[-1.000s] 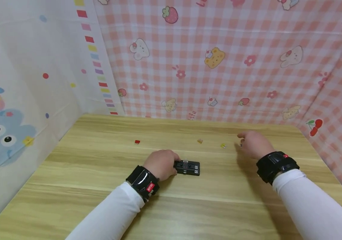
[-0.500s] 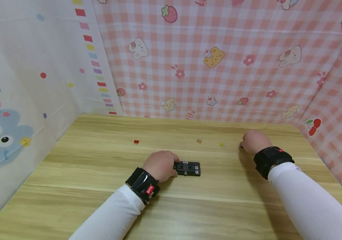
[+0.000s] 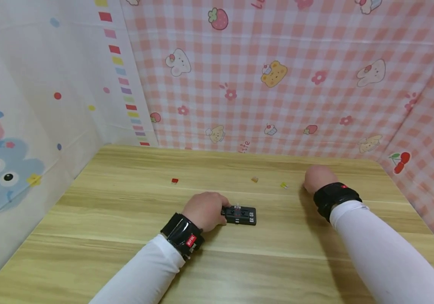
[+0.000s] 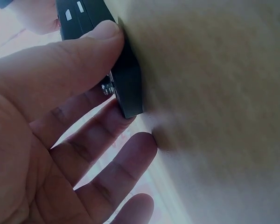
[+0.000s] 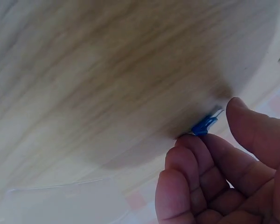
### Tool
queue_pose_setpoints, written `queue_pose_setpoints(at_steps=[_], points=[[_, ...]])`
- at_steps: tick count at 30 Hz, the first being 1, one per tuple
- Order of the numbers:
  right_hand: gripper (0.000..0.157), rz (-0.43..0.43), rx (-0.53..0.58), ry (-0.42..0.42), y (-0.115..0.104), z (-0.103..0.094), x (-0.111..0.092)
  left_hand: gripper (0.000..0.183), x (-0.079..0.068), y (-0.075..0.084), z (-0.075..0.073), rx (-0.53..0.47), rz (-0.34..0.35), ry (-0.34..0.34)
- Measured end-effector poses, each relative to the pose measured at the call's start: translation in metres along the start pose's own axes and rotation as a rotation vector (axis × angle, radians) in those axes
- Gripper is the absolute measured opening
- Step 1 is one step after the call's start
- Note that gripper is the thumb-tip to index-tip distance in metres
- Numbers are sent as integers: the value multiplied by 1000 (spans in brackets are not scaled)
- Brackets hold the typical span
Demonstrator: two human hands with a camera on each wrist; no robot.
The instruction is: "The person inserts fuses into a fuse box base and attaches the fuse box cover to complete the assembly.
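Overall, the wooden table gives side room: left edge well apart from the left hand, right edge nearer the right hand. Mid-table, the left hand pinches a black block; towards the back right corner, the right hand touches a blue piece, thumb apart, grip unclosed. A yellow piece, orange piece and red piece lie towards the back edge.
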State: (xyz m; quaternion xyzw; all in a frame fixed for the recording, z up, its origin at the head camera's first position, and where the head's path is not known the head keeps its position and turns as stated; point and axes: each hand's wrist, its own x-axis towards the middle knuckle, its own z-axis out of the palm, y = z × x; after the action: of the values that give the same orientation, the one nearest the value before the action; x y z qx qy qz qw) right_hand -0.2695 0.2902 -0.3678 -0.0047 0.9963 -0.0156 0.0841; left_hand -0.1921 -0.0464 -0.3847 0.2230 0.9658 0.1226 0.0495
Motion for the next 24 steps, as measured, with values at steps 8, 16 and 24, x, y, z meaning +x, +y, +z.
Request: queue_pose_setpoints(at_steps=[8,16,24], points=[[24,-23,-21,6,-2,1,2,40,1,-2,1,11,5,5],[24,-34,-16,26,-3,4,4,41,0,-3,1,13,0,1],[23,-30,12,69,-2,5,2,40,1,-4,1,7,3,3]])
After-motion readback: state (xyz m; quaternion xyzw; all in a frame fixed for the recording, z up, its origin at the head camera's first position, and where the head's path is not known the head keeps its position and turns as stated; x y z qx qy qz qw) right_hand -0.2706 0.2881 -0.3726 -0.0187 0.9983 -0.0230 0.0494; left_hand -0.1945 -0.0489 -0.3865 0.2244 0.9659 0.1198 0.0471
